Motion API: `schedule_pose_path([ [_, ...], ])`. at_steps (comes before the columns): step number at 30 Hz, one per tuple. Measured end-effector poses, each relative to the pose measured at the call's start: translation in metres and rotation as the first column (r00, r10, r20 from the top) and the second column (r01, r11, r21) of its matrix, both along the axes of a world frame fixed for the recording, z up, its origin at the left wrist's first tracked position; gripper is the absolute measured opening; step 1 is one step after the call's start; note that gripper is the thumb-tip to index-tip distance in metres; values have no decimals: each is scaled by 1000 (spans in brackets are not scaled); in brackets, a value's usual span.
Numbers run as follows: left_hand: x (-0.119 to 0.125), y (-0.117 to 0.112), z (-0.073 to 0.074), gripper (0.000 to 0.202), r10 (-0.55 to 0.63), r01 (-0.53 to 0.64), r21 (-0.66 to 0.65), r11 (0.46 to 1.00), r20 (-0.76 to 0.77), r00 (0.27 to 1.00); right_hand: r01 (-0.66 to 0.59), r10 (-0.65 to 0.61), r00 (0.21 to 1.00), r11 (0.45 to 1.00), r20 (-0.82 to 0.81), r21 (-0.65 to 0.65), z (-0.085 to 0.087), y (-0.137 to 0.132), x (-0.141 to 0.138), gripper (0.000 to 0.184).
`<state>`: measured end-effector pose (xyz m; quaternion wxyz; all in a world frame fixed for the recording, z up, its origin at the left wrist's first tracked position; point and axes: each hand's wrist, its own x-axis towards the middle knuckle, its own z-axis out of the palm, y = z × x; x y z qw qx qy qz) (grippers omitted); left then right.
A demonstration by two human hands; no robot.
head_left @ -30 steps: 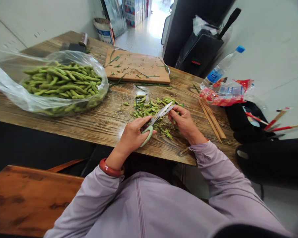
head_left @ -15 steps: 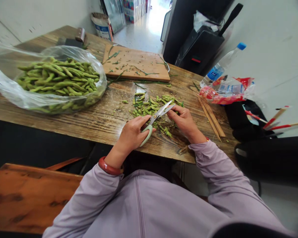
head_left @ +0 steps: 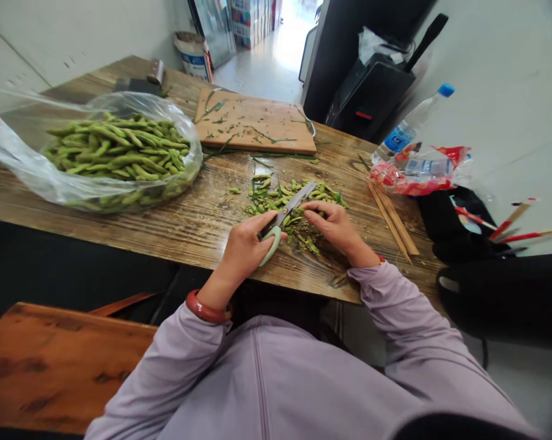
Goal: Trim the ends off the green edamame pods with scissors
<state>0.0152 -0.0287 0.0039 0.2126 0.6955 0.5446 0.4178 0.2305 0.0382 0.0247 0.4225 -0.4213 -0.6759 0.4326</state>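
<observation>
My left hand (head_left: 249, 243) is closed around the pale green handles of a pair of scissors (head_left: 288, 211). The blades lie together and point away to the right, over a loose pile of green edamame pods (head_left: 269, 201) on the wooden table. Just right of the blades, my right hand (head_left: 334, 225) has thumb and fingers pinched together low over the pile. Whatever is between those fingertips is too small to make out. Small green trimmings are scattered among the pods below both hands.
A clear plastic bag (head_left: 191, 165) full of edamame pods (head_left: 124, 150) sits at the left. Behind the pile lies a wooden cutting board (head_left: 257, 122) with green scraps. To the right are wooden sticks (head_left: 392, 217), a plastic bottle (head_left: 406, 131) and a red-and-clear wrapper (head_left: 417, 174).
The scissor blades, parted before, have come together. My right hand has shifted slightly left and down, away from the blade tips. My left hand keeps its hold.
</observation>
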Motion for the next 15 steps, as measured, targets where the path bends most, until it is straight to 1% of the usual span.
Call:
schedule_pose_path([
  [2,0,1,-1,41,64,-64,2,998,19,998,54,-71,991,986,-112,-155,-3,3,4,26],
  [4,-1,1,-3,42,106,-107,12,994,20,994,52,-132,960,952,-249,-302,-4,7,9,37],
  [6,0,1,-6,44,124,-124,16,992,2,992,26,-169,921,926,-351,-376,-1,11,14,43],
  [9,0,0,-7,45,118,-118,1,993,-45,992,46,-221,878,921,-424,-386,12,15,18,43],
  [11,1,-1,-7,45,104,-104,-7,995,-66,992,74,-247,849,931,-467,-357,28,17,16,43],
  [13,1,-2,-6,45,96,-97,-12,995,-81,992,77,-224,840,951,-495,-301,50,19,10,41],
  [15,1,-2,-5,45,100,-103,-22,994,-94,991,46,-148,865,975,-479,-218,73,20,-3,35],
])
